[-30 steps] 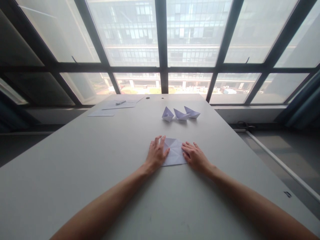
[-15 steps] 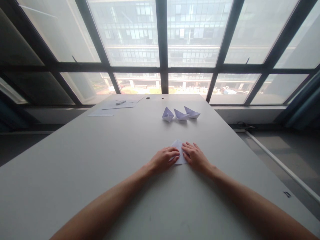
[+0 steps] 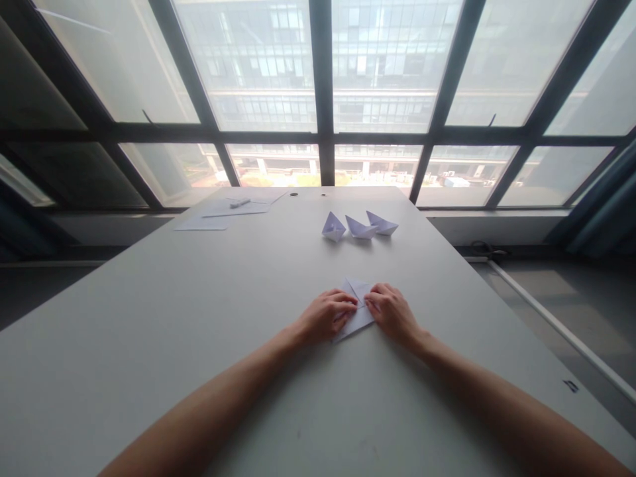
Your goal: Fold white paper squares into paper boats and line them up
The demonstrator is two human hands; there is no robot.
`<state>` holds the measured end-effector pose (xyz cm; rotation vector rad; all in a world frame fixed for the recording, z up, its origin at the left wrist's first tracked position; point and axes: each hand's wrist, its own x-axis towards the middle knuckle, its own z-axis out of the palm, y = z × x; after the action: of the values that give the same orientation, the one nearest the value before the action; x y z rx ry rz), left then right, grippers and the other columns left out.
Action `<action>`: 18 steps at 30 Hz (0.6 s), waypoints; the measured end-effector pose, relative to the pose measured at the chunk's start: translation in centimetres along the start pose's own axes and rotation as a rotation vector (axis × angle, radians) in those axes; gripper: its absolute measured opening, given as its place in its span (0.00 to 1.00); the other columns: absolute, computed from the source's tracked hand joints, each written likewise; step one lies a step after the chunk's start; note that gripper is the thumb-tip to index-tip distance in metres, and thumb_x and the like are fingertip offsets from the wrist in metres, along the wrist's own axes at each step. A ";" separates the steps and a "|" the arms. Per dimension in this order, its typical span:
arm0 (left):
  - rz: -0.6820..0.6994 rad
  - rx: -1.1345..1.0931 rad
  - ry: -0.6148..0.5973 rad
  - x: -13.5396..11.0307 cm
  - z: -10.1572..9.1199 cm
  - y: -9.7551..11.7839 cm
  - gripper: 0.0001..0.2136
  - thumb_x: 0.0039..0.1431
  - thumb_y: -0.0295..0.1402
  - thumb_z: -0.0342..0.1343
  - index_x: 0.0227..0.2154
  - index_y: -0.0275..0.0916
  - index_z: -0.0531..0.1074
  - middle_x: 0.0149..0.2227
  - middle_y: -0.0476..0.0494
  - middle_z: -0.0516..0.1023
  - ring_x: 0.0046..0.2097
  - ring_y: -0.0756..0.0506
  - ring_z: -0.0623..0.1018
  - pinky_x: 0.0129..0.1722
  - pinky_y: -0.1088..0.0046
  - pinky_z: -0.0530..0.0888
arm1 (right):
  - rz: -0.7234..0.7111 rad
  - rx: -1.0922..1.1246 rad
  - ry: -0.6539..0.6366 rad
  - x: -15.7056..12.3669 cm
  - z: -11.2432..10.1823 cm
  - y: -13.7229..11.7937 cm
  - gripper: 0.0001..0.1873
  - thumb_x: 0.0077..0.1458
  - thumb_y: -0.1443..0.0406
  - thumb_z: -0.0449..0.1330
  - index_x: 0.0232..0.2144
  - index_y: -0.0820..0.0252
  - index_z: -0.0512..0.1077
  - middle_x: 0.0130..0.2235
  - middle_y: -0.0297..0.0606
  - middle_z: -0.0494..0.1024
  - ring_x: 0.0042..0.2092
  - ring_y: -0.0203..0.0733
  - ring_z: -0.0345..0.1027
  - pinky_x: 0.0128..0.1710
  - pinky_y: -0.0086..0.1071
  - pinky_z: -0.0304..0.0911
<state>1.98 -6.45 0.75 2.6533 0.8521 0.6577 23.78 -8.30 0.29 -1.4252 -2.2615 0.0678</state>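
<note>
A folded sheet of white paper [image 3: 358,320] lies on the table between my hands, turned at a slant, with crease lines across its upper face. My left hand [image 3: 328,313] rests on its left side, fingers curled over the paper. On the right edge, my right hand [image 3: 390,309] pinches the paper between thumb and bent fingers. My fingers cover parts of both sides of the sheet. Beyond them stand three folded paper boats: one on the left [image 3: 333,227], a middle one [image 3: 361,228] and a right one [image 3: 382,224], the last two touching or overlapping in view.
Flat white sheets [image 3: 201,223] lie at the table's far left, with a small pale object [image 3: 240,203] on top. The white table [image 3: 209,311] reaches to large windows. A dark mark [image 3: 570,386] sits near its right edge.
The folded paper has turned, its lower edge now slanting down to the left. My right hand's fingers have drawn in from lying flat to pinching its edge. My left hand has barely moved.
</note>
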 end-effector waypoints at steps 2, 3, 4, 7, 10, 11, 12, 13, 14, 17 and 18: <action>0.002 -0.013 0.000 0.0 0.0 0.0 0.13 0.63 0.27 0.52 0.45 0.46 0.78 0.51 0.45 0.79 0.53 0.44 0.75 0.56 0.64 0.71 | 0.012 0.000 0.007 -0.2 -0.1 -0.5 0.11 0.65 0.63 0.55 0.36 0.54 0.78 0.40 0.41 0.76 0.45 0.46 0.68 0.48 0.38 0.62; 0.005 -0.024 0.003 0.0 0.0 0.0 0.14 0.62 0.27 0.52 0.46 0.46 0.78 0.50 0.45 0.79 0.53 0.44 0.75 0.56 0.65 0.71 | 0.012 0.000 0.008 -0.3 -0.2 -0.7 0.12 0.65 0.62 0.54 0.38 0.54 0.78 0.41 0.41 0.76 0.45 0.46 0.68 0.48 0.38 0.62; 0.008 -0.036 0.009 0.0 -0.1 0.0 0.14 0.61 0.26 0.52 0.46 0.46 0.78 0.51 0.45 0.79 0.53 0.44 0.75 0.56 0.64 0.71 | 0.006 0.001 0.007 -0.4 -0.2 -0.9 0.12 0.65 0.61 0.54 0.40 0.53 0.78 0.42 0.41 0.77 0.45 0.46 0.68 0.49 0.39 0.62; 0.015 -0.086 0.033 -0.1 -0.1 0.1 0.15 0.58 0.25 0.54 0.45 0.44 0.78 0.50 0.45 0.80 0.53 0.44 0.76 0.56 0.64 0.72 | -0.027 0.004 0.005 -0.5 0.1 -0.9 0.12 0.65 0.60 0.55 0.43 0.52 0.77 0.46 0.41 0.77 0.48 0.46 0.69 0.55 0.42 0.59; 0.004 -0.114 0.069 -0.1 0.1 -0.1 0.13 0.60 0.26 0.54 0.45 0.41 0.78 0.47 0.44 0.81 0.50 0.44 0.77 0.54 0.66 0.74 | -0.024 0.041 0.002 -0.4 0.7 -0.2 0.11 0.64 0.60 0.57 0.44 0.52 0.77 0.51 0.40 0.77 0.51 0.47 0.70 0.61 0.47 0.53; -0.012 -0.097 0.096 -0.1 0.2 -0.3 0.13 0.61 0.27 0.53 0.45 0.41 0.78 0.48 0.44 0.80 0.50 0.45 0.78 0.54 0.66 0.74 | -0.016 0.063 0.003 -0.4 1.0 0.1 0.11 0.63 0.60 0.57 0.44 0.52 0.77 0.52 0.40 0.76 0.52 0.47 0.70 0.62 0.48 0.52; -0.033 -0.065 0.125 -0.1 0.3 -0.5 0.13 0.63 0.28 0.52 0.47 0.41 0.77 0.50 0.43 0.79 0.51 0.45 0.77 0.55 0.66 0.74 | -0.011 0.085 0.004 -0.3 1.2 0.4 0.11 0.63 0.60 0.58 0.45 0.52 0.77 0.53 0.40 0.76 0.52 0.47 0.70 0.63 0.48 0.52; -0.063 -0.018 0.159 -0.1 0.4 -0.8 0.14 0.64 0.28 0.52 0.49 0.42 0.76 0.52 0.43 0.78 0.54 0.44 0.76 0.57 0.65 0.72 | -0.009 0.106 0.006 -0.2 1.3 0.6 0.12 0.62 0.60 0.58 0.46 0.52 0.77 0.53 0.40 0.76 0.54 0.47 0.70 0.63 0.49 0.52; -0.097 0.030 0.181 -0.1 0.5 -1.2 0.15 0.64 0.29 0.52 0.52 0.42 0.74 0.56 0.43 0.75 0.58 0.44 0.73 0.60 0.62 0.69 | -0.010 0.124 0.007 -0.1 1.5 0.9 0.12 0.62 0.60 0.58 0.46 0.52 0.77 0.54 0.41 0.76 0.55 0.47 0.69 0.63 0.50 0.51; -0.162 0.125 0.073 -0.1 0.8 -2.0 0.20 0.65 0.32 0.52 0.59 0.42 0.69 0.63 0.42 0.67 0.66 0.41 0.63 0.65 0.56 0.62 | -0.025 0.154 -0.002 0.1 1.6 1.3 0.13 0.61 0.62 0.58 0.48 0.53 0.76 0.55 0.42 0.75 0.59 0.48 0.67 0.64 0.52 0.49; -0.177 0.141 0.026 -0.2 0.8 -2.1 0.20 0.65 0.33 0.51 0.60 0.42 0.68 0.64 0.42 0.65 0.67 0.40 0.62 0.65 0.55 0.61 | -0.033 0.154 -0.007 0.2 1.6 1.4 0.14 0.61 0.62 0.58 0.48 0.53 0.76 0.56 0.42 0.75 0.60 0.48 0.65 0.65 0.53 0.49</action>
<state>1.24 -4.99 -0.82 2.6541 1.1647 0.6092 24.26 -7.21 -1.44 -1.3095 -2.2321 0.2325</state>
